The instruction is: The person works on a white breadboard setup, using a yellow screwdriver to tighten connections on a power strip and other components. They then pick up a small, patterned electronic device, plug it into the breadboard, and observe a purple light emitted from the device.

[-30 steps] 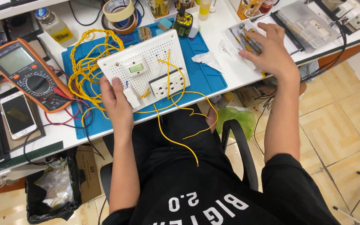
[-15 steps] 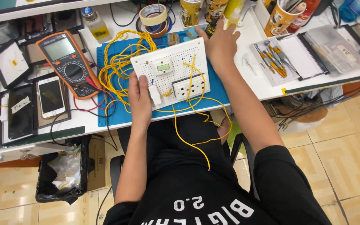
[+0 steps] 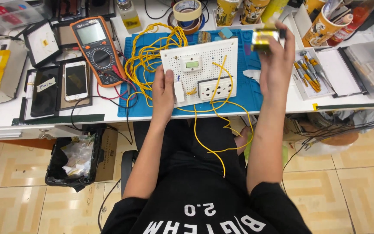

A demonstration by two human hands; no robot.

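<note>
A white perforated board [image 3: 198, 71] lies on a blue mat [image 3: 247, 93], carrying a small display, a white socket block [image 3: 215, 89] and loose yellow wires [image 3: 152, 47]. My left hand [image 3: 163, 93] rests on the board's left edge next to a small white part. My right hand [image 3: 275, 60] is raised above the mat's right side and holds a small yellow and black device [image 3: 264, 39], blurred by motion.
An orange multimeter [image 3: 95, 47] and a phone [image 3: 75, 80] lie left of the mat. A tape roll [image 3: 187, 11], cans and a cup of tools stand at the back. A tray of screwdrivers [image 3: 308, 73] sits right. A bin [image 3: 72, 160] is under the desk.
My right hand has come back from the far edge of the desk and lifted a small yellow and black device above the mat. My left hand stays on the board.
</note>
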